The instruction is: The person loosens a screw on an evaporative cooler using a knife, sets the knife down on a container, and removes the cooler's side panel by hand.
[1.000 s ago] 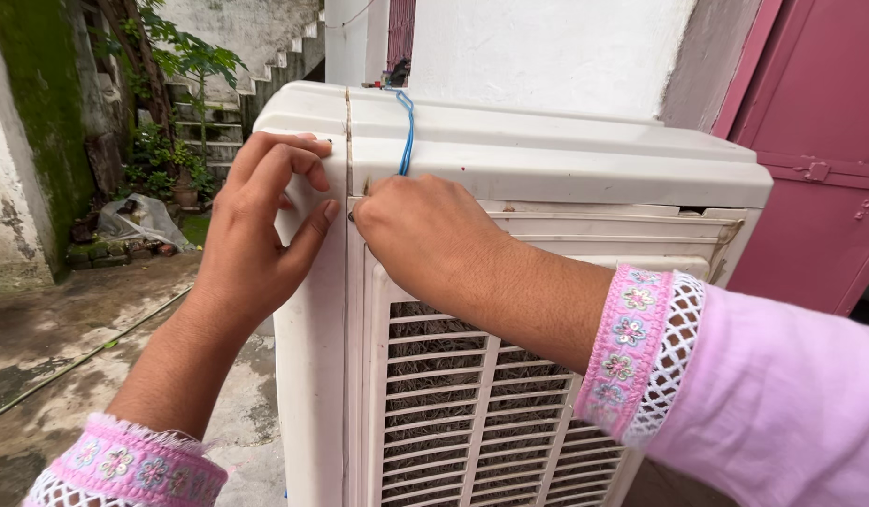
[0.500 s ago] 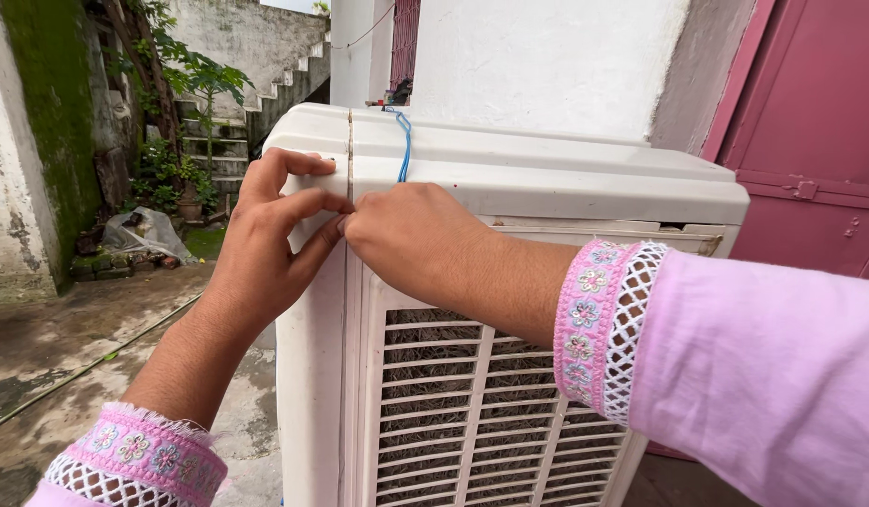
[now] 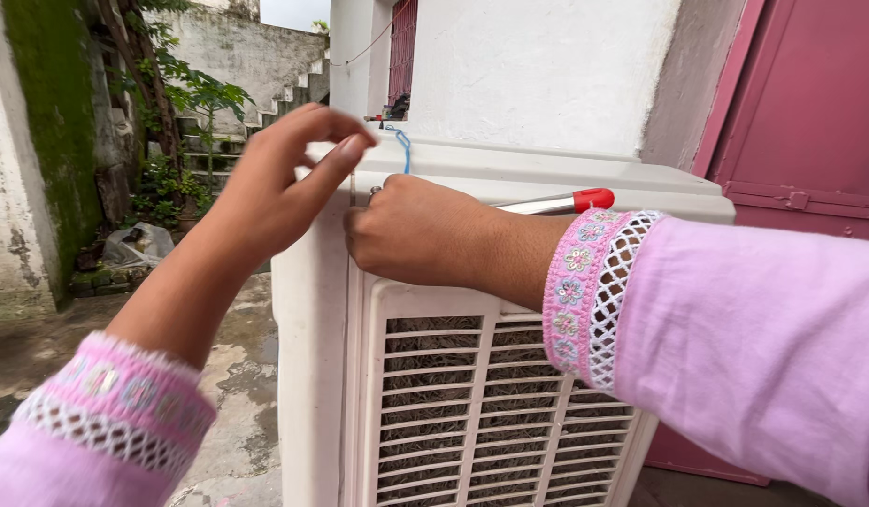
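A white plastic air cooler (image 3: 509,174) with a slatted front grille (image 3: 472,413) stands in front of me. A thin wire (image 3: 352,188) runs over its top left corner. My right hand (image 3: 425,230) is closed into a fist against that corner, fingers curled at the wire. My left hand (image 3: 279,183) hovers just left of the corner, off the cooler, with its fingers spread and holding nothing. On the cooler's top, behind my right wrist, shows a metal tool with a red end (image 3: 561,201). A blue string (image 3: 402,148) lies on the top further back.
A white wall (image 3: 538,66) rises behind the cooler and a pink metal door (image 3: 810,113) is at the right. At left are wet concrete ground (image 3: 237,376), a mossy wall (image 3: 40,141), plants, a crumpled bag (image 3: 138,244) and stairs (image 3: 293,84).
My left hand has lifted off the cooler's corner and opened its fingers. My right hand stays closed at the corner. The view has risen, showing the red-ended tool on top.
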